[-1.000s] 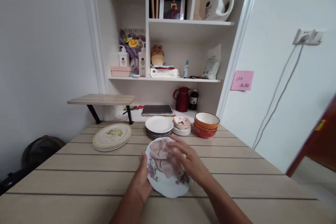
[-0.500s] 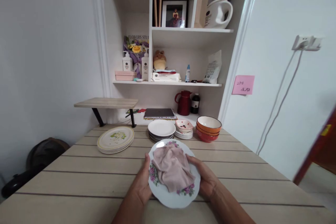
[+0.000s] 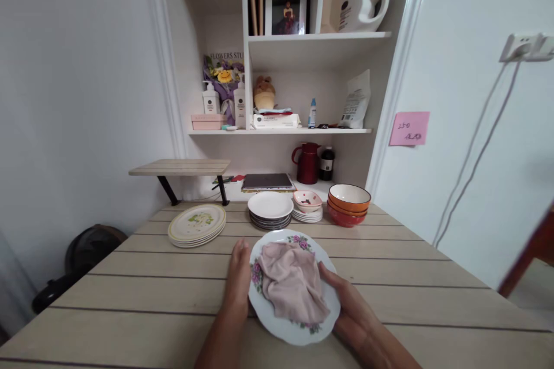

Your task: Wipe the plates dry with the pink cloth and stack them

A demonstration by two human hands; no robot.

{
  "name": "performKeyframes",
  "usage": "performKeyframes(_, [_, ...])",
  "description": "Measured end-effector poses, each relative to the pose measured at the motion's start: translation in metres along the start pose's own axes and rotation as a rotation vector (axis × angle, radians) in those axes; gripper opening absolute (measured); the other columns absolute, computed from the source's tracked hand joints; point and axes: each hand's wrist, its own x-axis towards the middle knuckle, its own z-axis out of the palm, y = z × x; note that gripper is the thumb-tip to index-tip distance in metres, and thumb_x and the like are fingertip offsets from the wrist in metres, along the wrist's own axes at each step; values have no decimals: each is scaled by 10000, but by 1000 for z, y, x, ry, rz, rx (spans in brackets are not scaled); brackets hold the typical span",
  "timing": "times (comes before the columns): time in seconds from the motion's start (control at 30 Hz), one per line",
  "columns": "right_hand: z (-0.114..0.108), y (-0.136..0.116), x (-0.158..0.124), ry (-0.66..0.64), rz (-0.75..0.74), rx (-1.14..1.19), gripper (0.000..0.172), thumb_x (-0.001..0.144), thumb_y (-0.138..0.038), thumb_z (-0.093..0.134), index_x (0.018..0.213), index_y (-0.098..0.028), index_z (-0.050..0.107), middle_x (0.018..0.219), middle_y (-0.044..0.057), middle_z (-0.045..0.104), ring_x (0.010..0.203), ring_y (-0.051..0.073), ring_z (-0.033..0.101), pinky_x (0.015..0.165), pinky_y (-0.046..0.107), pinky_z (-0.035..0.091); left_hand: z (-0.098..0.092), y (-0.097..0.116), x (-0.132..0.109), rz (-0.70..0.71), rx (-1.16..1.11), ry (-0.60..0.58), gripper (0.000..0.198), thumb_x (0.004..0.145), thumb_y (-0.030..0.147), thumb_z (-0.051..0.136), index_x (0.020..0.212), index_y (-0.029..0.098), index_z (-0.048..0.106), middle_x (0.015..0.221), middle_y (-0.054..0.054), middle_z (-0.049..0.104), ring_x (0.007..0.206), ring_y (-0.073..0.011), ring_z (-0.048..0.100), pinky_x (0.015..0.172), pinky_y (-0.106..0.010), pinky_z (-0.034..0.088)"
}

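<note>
A white plate (image 3: 270, 331) with a scalloped rim and purple flowers is held over the front of the table. A crumpled pale pink cloth (image 3: 294, 285) lies on it, covering its middle. My right hand (image 3: 352, 308) grips the plate's right side, thumb over the rim and fingers hidden underneath. At the left edge, my left hand (image 3: 237, 277) stands upright against the rim, its fingers pointing away from me and close together. Its thumb is off the plate's face.
Behind the plate stand a stack of cream plates (image 3: 197, 223), white and dark plates (image 3: 270, 205), small dishes with a pink bowl (image 3: 307, 200), and orange and red bowls (image 3: 348, 204). A small raised shelf (image 3: 182, 167) stands at the back left of the slatted table (image 3: 151, 294).
The plate with the cloth has turned clockwise and shifted slightly right. My left thumb has come off the rim, and those fingers have straightened along the edge. The view has tilted slightly.
</note>
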Motion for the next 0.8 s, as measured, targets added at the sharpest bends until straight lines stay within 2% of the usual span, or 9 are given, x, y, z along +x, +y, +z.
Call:
performKeyframes(0.1, [0, 0, 3, -4, -38, 14, 434, 885, -328, 554, 1240, -79, 577, 1145, 187, 698, 1146, 297, 617, 1060, 501, 389, -2, 6, -1, 304, 207, 199, 495, 899, 253, 498, 1384, 231, 404, 1560, -87, 273, 1465, -220, 161, 1188, -394, 152])
performKeyframes(0.13, [1, 0, 4, -2, -50, 16, 433, 885, -347, 551, 1222, -78, 587, 1136, 188, 701, 1149, 298, 615, 1060, 499, 389, -1, 7, -4, 439, 319, 247, 461, 908, 237, 463, 1367, 218, 428, 1557, -98, 254, 1467, -223, 141, 1195, -411, 119])
performKeyframes(0.2, [1, -1, 7, 9, -76, 13, 436, 891, -387, 528, 1190, -79, 603, 1125, 190, 705, 1155, 299, 610, 1058, 498, 390, 3, 6, -11, 802, 647, 321, 397, 915, 210, 423, 1303, 201, 507, 1491, -129, 324, 1433, -248, 230, 1184, -457, 155])
performKeyframes(0.27, [2, -3, 9, 11, -117, 0, 448, 894, -419, 508, 1178, -87, 608, 1132, 184, 703, 1158, 297, 608, 1054, 501, 392, 9, 2, -18, 1190, 1015, 301, 385, 909, 166, 428, 1271, 215, 551, 1412, -137, 408, 1369, -265, 344, 1146, -483, 246])
performKeyframes(0.33, [1, -4, 11, -15, -162, -14, 455, 894, -424, 504, 1192, -94, 602, 1158, 177, 694, 1165, 291, 604, 1055, 494, 392, 14, -4, -20, 1397, 1262, 133, 448, 899, 112, 431, 1315, 250, 527, 1408, -122, 433, 1355, -262, 370, 1124, -479, 296])
performKeyframes(0.43, [0, -4, 14, -39, -231, -15, 453, 892, -412, 514, 1213, -104, 592, 1170, 165, 692, 1169, 281, 602, 1057, 479, 394, 19, -13, -16, 1394, 1483, -73, 520, 895, 103, 442, 1395, 249, 448, 1476, -127, 394, 1400, -285, 315, 1119, -511, 314])
performKeyframes(0.53, [-2, -1, 16, -44, -300, -49, 477, 873, -435, 548, 1232, -124, 588, 1189, 153, 686, 1178, 279, 595, 1053, 478, 398, 20, -19, -9, 1306, 1643, -13, 560, 866, 59, 454, 1404, 215, 443, 1536, -166, 310, 1430, -330, 252, 1104, -566, 320])
performKeyframes(0.67, [1, 0, 16, -83, -298, -41, 481, 870, -434, 560, 1230, -117, 596, 1210, 157, 674, 1183, 272, 591, 1057, 459, 397, 23, -26, -9, 1305, 1734, 1, 716, 810, -79, 384, 1418, 298, 424, 1587, -119, 210, 1451, -311, 202, 1127, -571, 278])
performKeyframes(0.8, [7, -1, 11, -68, -273, 1, 426, 908, -413, 511, 1191, -113, 616, 1143, 137, 709, 1138, 244, 623, 1027, 424, 433, 29, -36, -14, 1358, 1659, -295, 629, 885, 58, 444, 1448, 326, 364, 1602, -73, 172, 1445, -281, 233, 1138, -504, 294])
